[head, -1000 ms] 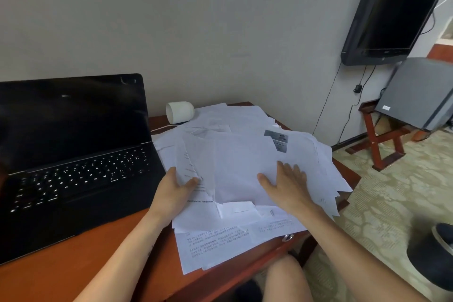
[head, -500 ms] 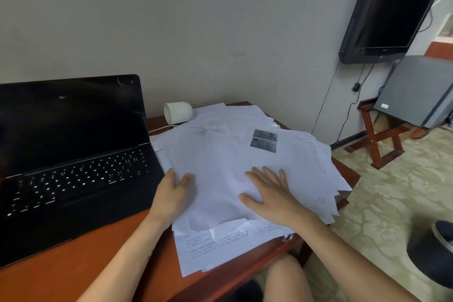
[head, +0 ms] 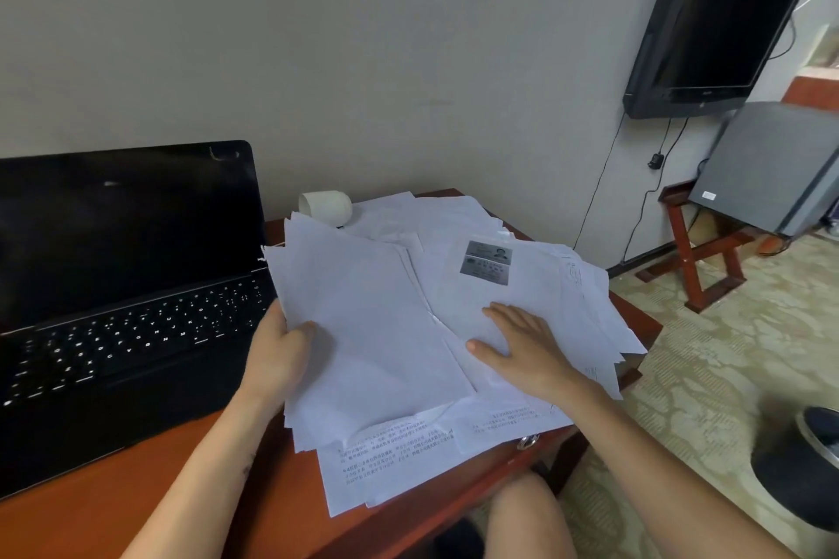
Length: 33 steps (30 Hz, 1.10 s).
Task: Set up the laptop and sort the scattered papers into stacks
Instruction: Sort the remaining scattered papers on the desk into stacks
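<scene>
A black laptop [head: 122, 286] stands open on the left of the red-brown desk [head: 91, 508], its screen dark. To its right a loose heap of white papers [head: 545, 286] covers the desk. My left hand [head: 277, 354] grips the left edge of a bundle of sheets [head: 363, 331], thumb on top, and holds it tilted up off the heap. My right hand [head: 522, 345] lies flat with spread fingers on the papers beside the bundle. A sheet with a grey ID-card copy [head: 488, 262] lies just beyond my right hand.
A white roll [head: 324, 205] lies at the back of the desk by the wall. Printed sheets [head: 390, 454] overhang the desk's front edge. To the right are a wall TV [head: 717, 18], a grey box on a red stand [head: 772, 168], and a black bin [head: 803, 468].
My left hand has lifted a bundle of sheets up from the heap's left side, exposing more of the ID-copy page. My right hand has stayed flat on the papers, shifting slightly.
</scene>
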Motion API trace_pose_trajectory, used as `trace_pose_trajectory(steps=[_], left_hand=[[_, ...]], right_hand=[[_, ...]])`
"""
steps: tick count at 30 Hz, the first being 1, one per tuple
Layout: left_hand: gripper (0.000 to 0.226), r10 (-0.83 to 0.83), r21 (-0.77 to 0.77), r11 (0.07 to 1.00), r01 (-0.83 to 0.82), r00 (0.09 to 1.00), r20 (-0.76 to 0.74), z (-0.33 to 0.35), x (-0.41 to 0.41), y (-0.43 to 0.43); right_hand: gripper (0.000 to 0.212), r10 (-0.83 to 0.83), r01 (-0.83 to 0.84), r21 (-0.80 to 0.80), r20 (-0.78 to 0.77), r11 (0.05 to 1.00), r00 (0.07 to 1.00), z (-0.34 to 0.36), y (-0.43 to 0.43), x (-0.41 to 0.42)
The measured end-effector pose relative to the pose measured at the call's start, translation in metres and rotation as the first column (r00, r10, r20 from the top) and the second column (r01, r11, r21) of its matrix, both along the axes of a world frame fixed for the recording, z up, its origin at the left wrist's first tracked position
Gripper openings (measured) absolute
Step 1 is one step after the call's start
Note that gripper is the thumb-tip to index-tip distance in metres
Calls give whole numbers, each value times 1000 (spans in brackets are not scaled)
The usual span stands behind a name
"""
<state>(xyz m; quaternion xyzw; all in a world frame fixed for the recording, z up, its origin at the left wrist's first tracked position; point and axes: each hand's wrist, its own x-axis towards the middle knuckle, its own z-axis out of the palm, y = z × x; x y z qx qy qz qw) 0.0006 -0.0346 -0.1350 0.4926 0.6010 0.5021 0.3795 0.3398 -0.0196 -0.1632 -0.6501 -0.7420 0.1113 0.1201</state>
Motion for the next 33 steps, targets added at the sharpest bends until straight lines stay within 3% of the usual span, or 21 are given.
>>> trace_pose_trajectory(steps=[5,8,11,13,17,20,24,28,30,32,33], left_hand=[[41,105,-8,994,-105,994,30,3,-9,0],[41,109,-23,994,-109,994,30,4,-10,0],[43,92,-28,995,-91,996,23,4,-9,-1],[42,92,-26,995,-92,996,21,4,-9,-1],[39,112,-19,994,-111,993,37,3,-11,0],[39,115,-13,993,-115,992,54,4,-11,-1],[37,73,-56,996,-65,984,165,6,-6,-2],[31,-39,-86,994,59,975,218,8,6,-8],[28,-83,-68,993,101,970,229,6,7,-9],[22,-95,-57,992,111,968,232,4,6,-8],[19,-102,-53,992,117,968,231,2,4,-6]], right_hand=[[85,-13,11,35,51,999,999,3,3,0],[95,-16,-2,179,98,984,995,-1,0,-1],[52,-60,32,362,67,932,996,-4,-2,-3],[30,-95,95,421,-21,902,995,-5,-3,-6],[29,-149,307,439,-357,844,922,0,-5,-11],[18,-117,373,410,-527,832,842,11,-9,-18],[17,77,181,338,-626,924,776,15,-15,-32],[20,307,-161,370,-380,915,872,7,-18,-57],[27,418,-318,348,-268,882,868,3,-21,-65],[35,463,-392,301,-219,869,859,0,-26,-66],[35,473,-411,257,-266,875,840,2,-29,-65]])
